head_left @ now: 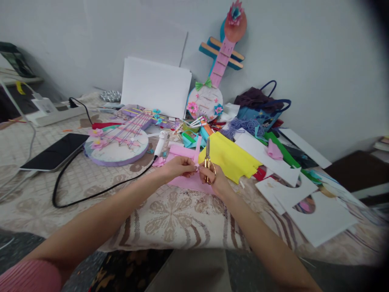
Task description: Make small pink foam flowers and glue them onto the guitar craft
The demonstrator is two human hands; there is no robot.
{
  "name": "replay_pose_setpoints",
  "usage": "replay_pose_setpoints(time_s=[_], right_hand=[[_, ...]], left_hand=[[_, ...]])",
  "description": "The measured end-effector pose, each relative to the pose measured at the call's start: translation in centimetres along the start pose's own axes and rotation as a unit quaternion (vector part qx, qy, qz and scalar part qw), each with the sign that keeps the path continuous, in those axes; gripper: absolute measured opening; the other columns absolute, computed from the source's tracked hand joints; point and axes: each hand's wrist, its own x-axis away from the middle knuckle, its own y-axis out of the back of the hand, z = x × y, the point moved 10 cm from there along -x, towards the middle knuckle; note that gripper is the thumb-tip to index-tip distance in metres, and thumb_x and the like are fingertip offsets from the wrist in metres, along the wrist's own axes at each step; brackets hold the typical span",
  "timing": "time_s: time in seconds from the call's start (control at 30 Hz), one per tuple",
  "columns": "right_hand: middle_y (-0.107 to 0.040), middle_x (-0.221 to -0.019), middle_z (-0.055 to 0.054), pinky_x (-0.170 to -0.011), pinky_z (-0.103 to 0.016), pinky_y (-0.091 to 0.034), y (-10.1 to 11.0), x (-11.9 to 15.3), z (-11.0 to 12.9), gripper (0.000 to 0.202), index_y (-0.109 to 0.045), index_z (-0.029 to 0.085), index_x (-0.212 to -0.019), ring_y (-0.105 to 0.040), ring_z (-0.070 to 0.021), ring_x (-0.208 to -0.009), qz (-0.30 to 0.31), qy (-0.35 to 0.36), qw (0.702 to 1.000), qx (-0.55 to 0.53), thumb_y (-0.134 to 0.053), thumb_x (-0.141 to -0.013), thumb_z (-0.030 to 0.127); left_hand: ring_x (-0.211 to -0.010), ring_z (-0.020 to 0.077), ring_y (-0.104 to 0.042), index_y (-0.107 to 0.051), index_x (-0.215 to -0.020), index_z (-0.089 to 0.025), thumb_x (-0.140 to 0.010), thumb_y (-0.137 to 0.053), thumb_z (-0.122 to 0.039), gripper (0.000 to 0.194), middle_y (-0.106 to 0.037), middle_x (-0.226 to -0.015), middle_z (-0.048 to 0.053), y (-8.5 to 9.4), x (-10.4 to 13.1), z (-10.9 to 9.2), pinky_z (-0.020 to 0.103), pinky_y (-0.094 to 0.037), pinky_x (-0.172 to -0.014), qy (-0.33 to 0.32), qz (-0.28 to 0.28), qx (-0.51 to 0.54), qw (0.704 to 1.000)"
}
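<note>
My left hand (182, 166) is closed, its fingertips pinching a small piece of pink paper (197, 166). My right hand (216, 180) meets it there, thumb and finger at the same piece. Gold-handled scissors (207, 156) hang from the right hand's fingers, blades pointing away from me. Beneath both hands lies a pink paper sheet (188, 183), with a rolled pink strip (182, 151) just beyond it. Yellow paper (231, 156) is spread to the right of the scissors. A white glue gun (161, 142) with a black cord rests left of the pink paper.
A decorated toy banjo (118, 142) lies at left beside a phone (56, 152). Another decorated instrument (206, 101) leans on the wall. White cut card (323, 215), purple yarn (238, 129) and a blue bag (258, 115) crowd the right. A power strip (57, 115) sits far left.
</note>
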Motion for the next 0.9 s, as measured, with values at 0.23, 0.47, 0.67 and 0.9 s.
replay_pose_setpoints(time_s=[0.23,0.47,0.67,0.9], right_hand=[[-0.046,-0.049,0.005,-0.042,-0.023,-0.029,0.5,-0.2,-0.5,0.027,-0.049,0.018,-0.065,-0.041,-0.0081,-0.041,-0.024,-0.033,0.998,-0.052,-0.059,-0.076,0.041],[-0.048,-0.046,0.005,-0.041,-0.022,-0.025,-0.2,0.0,-0.1,0.014,-0.052,0.017,-0.07,-0.039,-0.0081,-0.04,0.023,-0.005,1.0,0.007,-0.058,-0.075,0.029],[-0.047,-0.046,0.005,-0.039,-0.022,-0.025,-0.5,0.1,-0.2,0.013,-0.052,0.017,-0.071,-0.038,-0.0078,-0.039,0.029,-0.002,0.999,0.017,-0.058,-0.074,0.029],[-0.046,-0.046,0.005,-0.041,-0.023,-0.027,0.0,0.0,0.1,0.025,-0.051,0.018,-0.068,-0.041,-0.0086,-0.04,-0.005,-0.004,1.0,0.012,-0.057,-0.077,0.041]], left_hand=[[-0.051,0.005,-0.05,-0.055,-0.068,-0.011,-0.066,-0.071,-0.026,0.022,-0.058,-0.06,-0.001,0.0,0.0,-0.4,0.02,-0.035,-0.051,-0.004,0.006,0.021,1.0],[-0.051,0.0052,-0.051,-0.055,-0.071,-0.011,-0.067,-0.07,-0.027,0.022,-0.058,-0.06,-0.001,0.0,0.0,-0.5,0.02,-0.038,-0.052,-0.015,0.003,-0.023,1.0],[-0.049,0.0057,-0.051,-0.054,-0.07,-0.012,-0.067,-0.07,-0.029,0.023,-0.056,-0.057,-0.003,-0.1,0.0,-1.0,0.02,-0.039,-0.05,-0.037,0.009,-0.073,0.997],[-0.051,0.0057,-0.052,-0.053,-0.069,-0.012,-0.067,-0.071,-0.026,0.023,-0.059,-0.057,-0.001,0.7,-0.1,-0.8,0.02,-0.039,-0.052,-0.031,-0.032,-0.005,0.999]])
